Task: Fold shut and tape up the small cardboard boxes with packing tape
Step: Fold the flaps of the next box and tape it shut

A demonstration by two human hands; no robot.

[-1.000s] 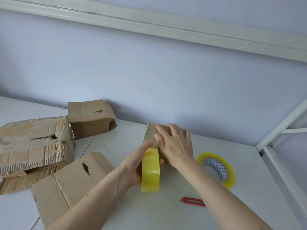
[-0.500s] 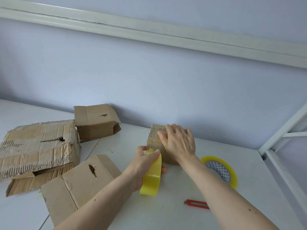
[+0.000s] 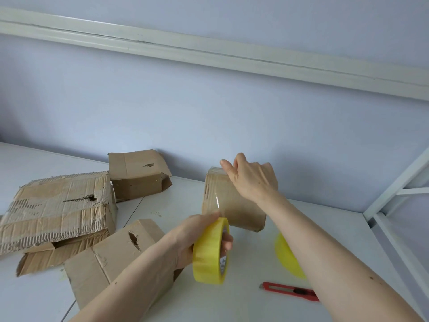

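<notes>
A small brown cardboard box (image 3: 234, 205) stands tilted on the white table (image 3: 325, 224), its near face towards me. My right hand (image 3: 251, 177) lies over its top edge and holds it. My left hand (image 3: 199, 238) grips a yellow roll of packing tape (image 3: 210, 251) just in front of the box. A clear strip of tape (image 3: 217, 201) runs from the roll up the box's face to its top.
A second yellow tape roll (image 3: 286, 256) lies partly hidden behind my right forearm. A red utility knife (image 3: 290, 292) lies near the front. Three more cardboard boxes sit to the left: a torn large one (image 3: 58, 210), a small open one (image 3: 139, 175), a flattened one (image 3: 116, 259).
The box has been tipped up and lifted at its far side. My left hand has pulled the roll down and towards me, drawing out tape. My right hand moved up to the top edge.
</notes>
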